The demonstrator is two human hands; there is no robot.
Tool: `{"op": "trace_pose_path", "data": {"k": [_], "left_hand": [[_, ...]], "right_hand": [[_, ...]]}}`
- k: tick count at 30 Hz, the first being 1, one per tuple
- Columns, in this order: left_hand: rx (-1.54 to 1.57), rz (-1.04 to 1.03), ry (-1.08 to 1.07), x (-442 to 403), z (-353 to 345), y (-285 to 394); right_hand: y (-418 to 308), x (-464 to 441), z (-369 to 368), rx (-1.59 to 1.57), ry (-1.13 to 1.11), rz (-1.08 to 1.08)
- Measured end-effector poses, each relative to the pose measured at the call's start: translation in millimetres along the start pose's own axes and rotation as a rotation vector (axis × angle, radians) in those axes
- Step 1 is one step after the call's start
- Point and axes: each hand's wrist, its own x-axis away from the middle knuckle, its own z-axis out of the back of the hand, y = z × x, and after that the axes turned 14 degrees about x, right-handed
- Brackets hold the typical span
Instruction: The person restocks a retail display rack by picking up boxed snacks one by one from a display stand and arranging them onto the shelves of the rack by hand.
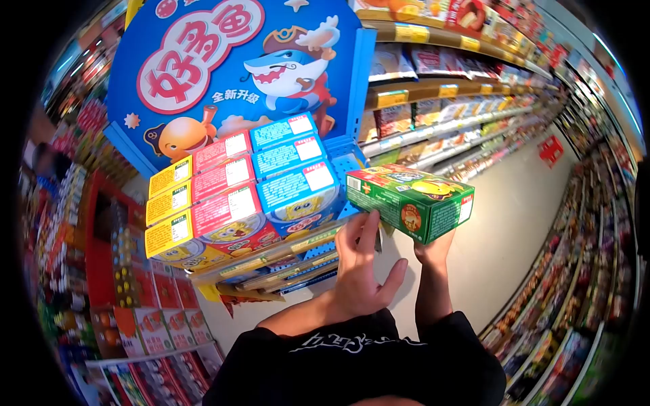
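Observation:
A green snack box [413, 203] with a yellow cartoon picture on top is held out in front of me, to the right of the display stand. My right hand [435, 249] grips it from below and behind; most of those fingers are hidden by the box. At the box's lower left edge is my left hand [369, 264], its fingers stretched upward and the thumb apart. Whether its fingertips touch the box I cannot tell. Beside it, on the stand, sit rows of yellow boxes [169, 233], red boxes [223, 206] and blue boxes [299, 184].
Behind the boxes rises a blue header board [230, 74] with a shark picture. Shelves of packaged snacks [433, 111] run back at the upper right. More stocked shelves [569, 298] line the right side. At the left stand red-and-white cartons [152, 331]. A red sign [550, 150] lies on the floor.

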Motion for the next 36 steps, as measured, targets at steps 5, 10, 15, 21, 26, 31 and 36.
{"op": "trace_pose_path", "data": {"k": [5, 10, 15, 21, 26, 31, 36], "left_hand": [[-0.117, 0.034, 0.085, -33.8, -34.0, -12.3], [-0.311, 0.210, 0.201, -63.3, -50.4, -16.1], [-0.403, 0.346, 0.311, -79.9, -55.3, -24.6], [-0.237, 0.500, 0.367, -96.5, -62.5, -22.0], [-0.054, 0.546, 0.475, -100.3, -66.5, -26.4], [0.343, 0.536, 0.621, -103.7, -67.0, -21.9], [0.494, 0.447, 0.655, -98.4, -60.2, -28.7]], "right_hand": [[16.1, -81.0, -23.3, -0.560, -0.250, -0.011], [37.4, -118.5, -48.8, -0.637, -0.363, 0.022], [34.5, -142.1, -62.9, -0.489, -0.394, 0.080], [43.5, -155.8, -82.1, -0.491, -0.400, 0.120], [32.3, -171.4, -76.6, -0.488, -0.355, 0.295], [25.7, -174.9, -74.8, -0.411, -0.415, 0.302], [9.9, -173.2, -59.9, -0.277, -0.529, 0.252]]}}
